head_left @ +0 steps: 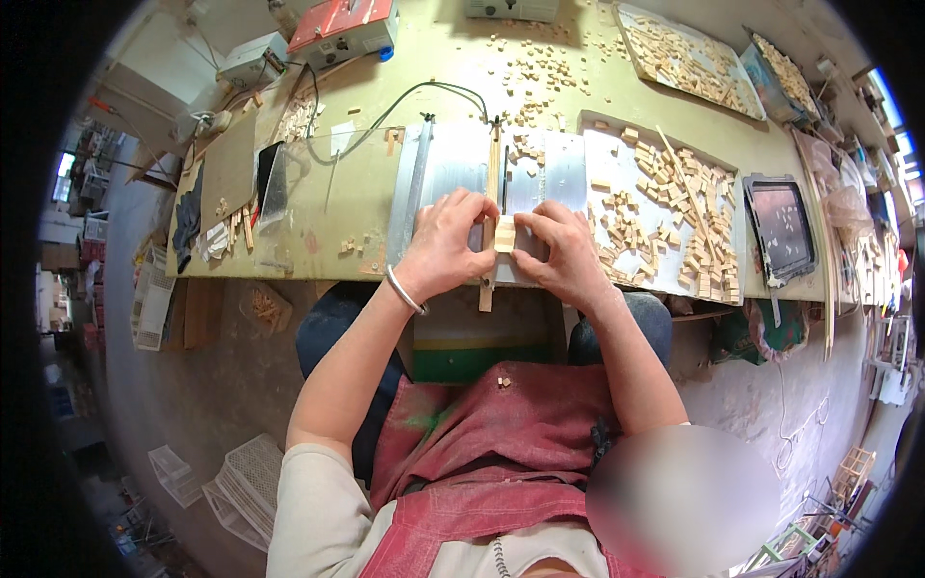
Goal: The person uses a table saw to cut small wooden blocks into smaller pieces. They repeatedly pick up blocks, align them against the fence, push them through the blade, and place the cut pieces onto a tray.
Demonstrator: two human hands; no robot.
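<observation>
At a metal sliding table (559, 173) in front of me, my left hand (448, 241) is closed, fingers curled, beside a long wooden strip (488, 289) that reaches past the front edge. My right hand (559, 252) pinches a small pale wooden block (505, 233) between thumb and index finger, against that strip. My left fingertips are at the block's left side; whether they grip it too is hard to make out. A thin dark slot, perhaps a blade, runs just beyond the block, with small offcuts around it.
A tray (593, 125) of many cut blocks lies right, beside a dark-framed screen-like panel (777, 231). A clear sheet (299, 222) and dark gloves (188, 217) lie left. At the back are a red machine box (342, 34), a cable and another tray (626, 34) of blocks.
</observation>
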